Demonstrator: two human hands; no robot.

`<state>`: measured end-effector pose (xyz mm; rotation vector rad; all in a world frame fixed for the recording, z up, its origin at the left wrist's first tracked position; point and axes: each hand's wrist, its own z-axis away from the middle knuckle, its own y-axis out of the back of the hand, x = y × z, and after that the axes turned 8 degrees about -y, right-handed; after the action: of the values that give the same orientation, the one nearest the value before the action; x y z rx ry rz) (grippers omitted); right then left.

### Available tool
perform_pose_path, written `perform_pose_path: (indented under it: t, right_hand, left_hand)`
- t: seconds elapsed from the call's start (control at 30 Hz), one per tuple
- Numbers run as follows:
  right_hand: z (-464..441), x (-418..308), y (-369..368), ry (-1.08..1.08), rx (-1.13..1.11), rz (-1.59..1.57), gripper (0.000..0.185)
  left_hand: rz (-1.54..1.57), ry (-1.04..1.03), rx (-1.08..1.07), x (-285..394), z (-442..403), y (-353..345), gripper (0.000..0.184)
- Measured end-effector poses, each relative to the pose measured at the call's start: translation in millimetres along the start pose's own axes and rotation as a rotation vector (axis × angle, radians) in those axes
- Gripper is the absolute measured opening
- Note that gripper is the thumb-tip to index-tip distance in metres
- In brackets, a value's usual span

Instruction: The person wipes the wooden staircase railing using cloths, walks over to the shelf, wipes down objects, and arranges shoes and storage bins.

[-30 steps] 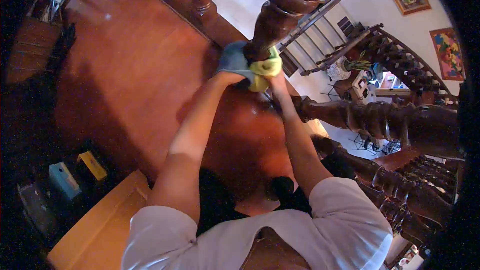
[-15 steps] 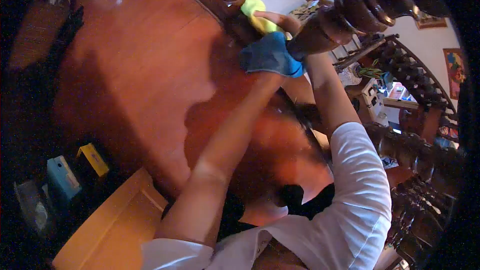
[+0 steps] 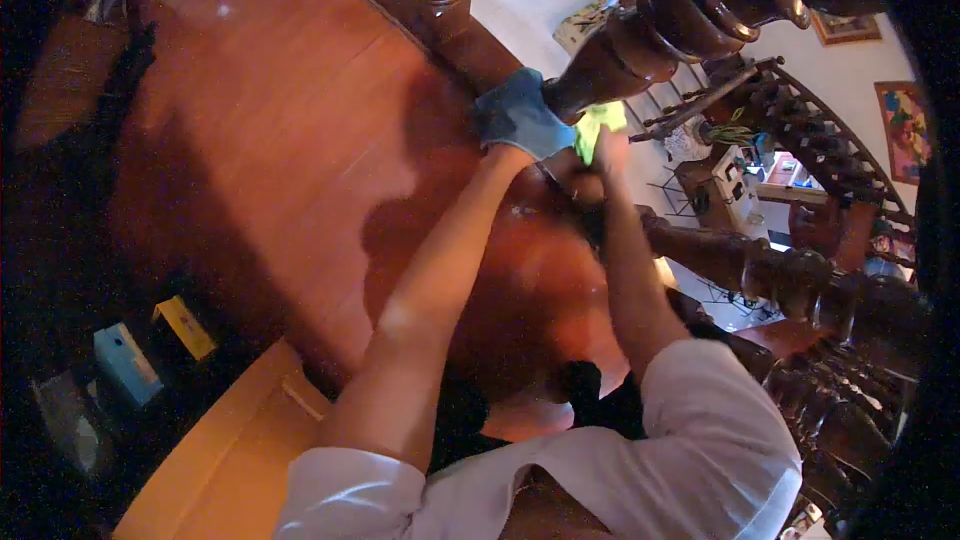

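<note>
A blue-grey cloth (image 3: 522,118) covers my left hand (image 3: 520,125), whose fingers are hidden under it at the base of a dark turned wooden baluster (image 3: 640,40). To the right of that baluster, my right hand (image 3: 609,152) is closed on a yellow-green cloth (image 3: 598,126), slightly blurred. Both hands are near the dark wooden rail (image 3: 480,55) that borders the reddish floor (image 3: 290,120).
More balusters (image 3: 790,275) run along the right. A lower level shows a staircase railing (image 3: 830,140), a potted plant (image 3: 728,130) and a framed picture (image 3: 905,130). An orange-brown wooden piece (image 3: 230,440), a blue box (image 3: 127,364) and a yellow box (image 3: 185,328) are at the lower left.
The yellow-green cloth and my right hand went to the far side of the baluster, reaching left, then came back to its right side. My left hand shifted right, then slightly back left.
</note>
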<state>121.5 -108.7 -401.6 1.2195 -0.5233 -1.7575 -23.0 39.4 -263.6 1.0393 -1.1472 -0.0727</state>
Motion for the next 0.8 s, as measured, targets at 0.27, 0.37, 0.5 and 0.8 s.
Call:
perform_pose_path:
  t: [0.27, 0.37, 0.5, 0.8]
  right_hand:
    - [91, 9, -14, 0.347, 0.401, 0.023, 0.060]
    - [92, 10, -16, 0.407, 0.507, 0.000, 0.057]
    - [93, 7, -15, 0.359, 0.500, 0.002, 0.055]
    - [94, 3, -17, 0.401, 0.499, -0.045, 0.048]
  left_hand:
    - [0.167, -0.275, 0.150, -132, -72, -21, 0.035]
    - [0.027, 0.076, 0.058, -139, -68, -9, 0.038]
    - [-0.616, -0.387, 0.071, -147, -39, -86, 0.053]
    - [0.111, -0.167, 0.062, -91, 46, -55, 0.043]
